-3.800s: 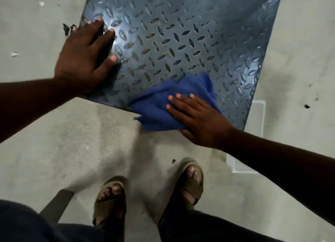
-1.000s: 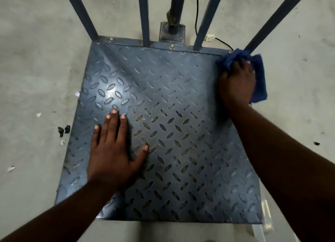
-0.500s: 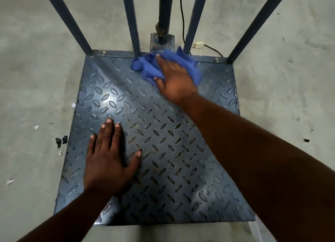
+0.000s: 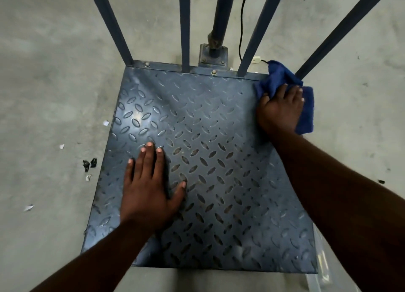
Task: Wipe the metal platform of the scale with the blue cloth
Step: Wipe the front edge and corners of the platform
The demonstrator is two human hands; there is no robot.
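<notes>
The scale's metal platform [image 4: 214, 121] is a blue-grey plate with a raised diamond tread, lying on the floor in the middle of the view. My left hand [image 4: 149, 188] lies flat on its near left part, fingers straight and spread. My right hand [image 4: 281, 110] presses the crumpled blue cloth [image 4: 278, 77] onto the platform's far right corner, fingers extended over it. Part of the cloth hangs past the platform's right edge.
Four slanted blue bars [image 4: 109, 22] and a round post on a bolted base [image 4: 213, 53] rise from the platform's far edge. A black cable with a white plug [image 4: 256, 59] lies behind it. Small scraps of debris [image 4: 89, 163] dot the grey concrete floor on the left.
My right hand has swept the cloth along the far edge, from the middle by the post half a second ago back to the far right corner. My left hand has stayed flat in place.
</notes>
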